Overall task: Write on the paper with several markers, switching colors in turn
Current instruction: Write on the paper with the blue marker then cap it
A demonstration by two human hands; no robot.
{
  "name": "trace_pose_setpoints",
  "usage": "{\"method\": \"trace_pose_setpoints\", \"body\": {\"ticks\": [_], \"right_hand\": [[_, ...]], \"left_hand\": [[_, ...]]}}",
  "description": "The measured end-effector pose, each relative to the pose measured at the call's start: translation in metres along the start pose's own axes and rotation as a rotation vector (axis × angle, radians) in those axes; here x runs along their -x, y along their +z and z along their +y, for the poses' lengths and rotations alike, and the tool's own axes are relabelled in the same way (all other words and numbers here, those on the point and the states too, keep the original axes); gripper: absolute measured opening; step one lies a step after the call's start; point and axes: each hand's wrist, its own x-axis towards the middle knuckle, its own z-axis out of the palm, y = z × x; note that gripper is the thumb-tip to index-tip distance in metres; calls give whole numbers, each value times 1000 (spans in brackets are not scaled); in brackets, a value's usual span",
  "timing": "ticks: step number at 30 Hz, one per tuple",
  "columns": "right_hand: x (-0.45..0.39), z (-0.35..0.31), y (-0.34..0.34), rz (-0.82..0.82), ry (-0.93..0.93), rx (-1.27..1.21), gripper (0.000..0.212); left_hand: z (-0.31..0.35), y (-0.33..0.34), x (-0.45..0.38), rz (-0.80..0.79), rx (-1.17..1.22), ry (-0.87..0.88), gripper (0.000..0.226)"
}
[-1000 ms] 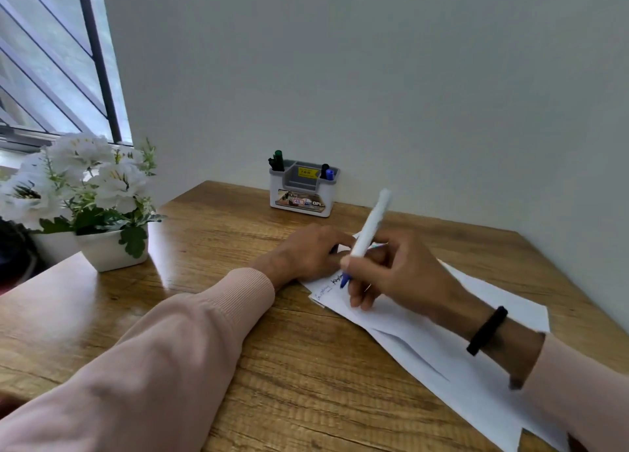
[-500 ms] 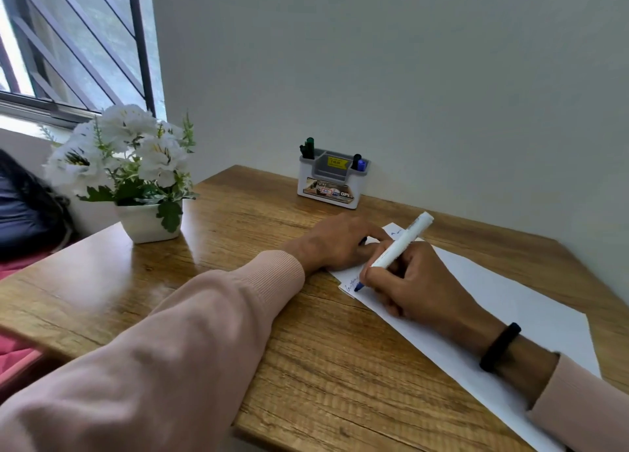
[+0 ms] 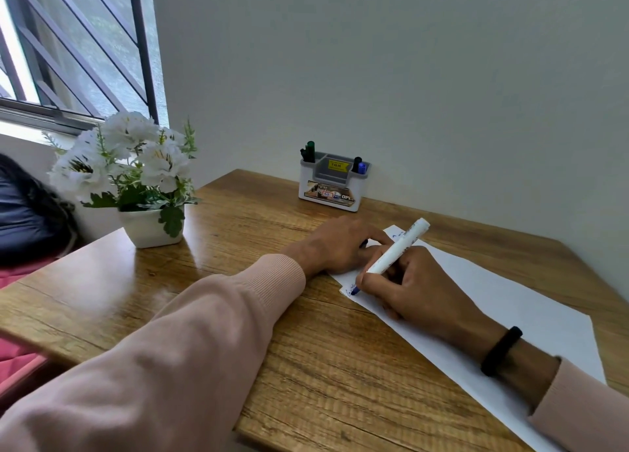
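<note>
A white sheet of paper point(image 3: 510, 301) lies slanted on the wooden table point(image 3: 306, 366). My right hand point(image 3: 415, 288) grips a white marker point(image 3: 398, 247) whose blue tip touches the paper's near-left corner, beside some blue writing. My left hand point(image 3: 340, 247) rests on the paper's left edge, fingers curled; a small dark thing shows under them, and I cannot tell whether the hand holds it. A white and grey marker holder point(image 3: 328, 192) stands by the wall, with a green marker point(image 3: 310, 150) on its left and a black marker point(image 3: 356, 163) and a blue marker point(image 3: 361, 168) on its right.
A white pot of white flowers point(image 3: 149, 227) stands at the table's left corner under a barred window. A dark bag point(image 3: 23, 220) lies beyond the left edge. The wall closes off the table's far side.
The view has swung left and down. My right hand has tilted the marker lower and moved its tip toward the paper's near-left corner. My left hand stays on the paper.
</note>
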Motion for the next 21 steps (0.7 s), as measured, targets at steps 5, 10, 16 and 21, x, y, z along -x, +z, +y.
{"method": "trace_pose_setpoints", "body": {"ticks": [5, 10, 16, 21], "right_hand": [[0, -3, -1, -16, -11, -1, 17], [-1, -3, -3, -40, -6, -14, 16], [0, -3, -3, -34, -9, -17, 14], [0, -2, -3, -18, 5, -46, 17]], "left_hand": [[1, -1, 1, 8, 5, -1, 35], [0, 0, 1, 2, 5, -12, 35], [3, -3, 2, -7, 13, -19, 36], [3, -3, 2, -2, 22, -21, 36]]}}
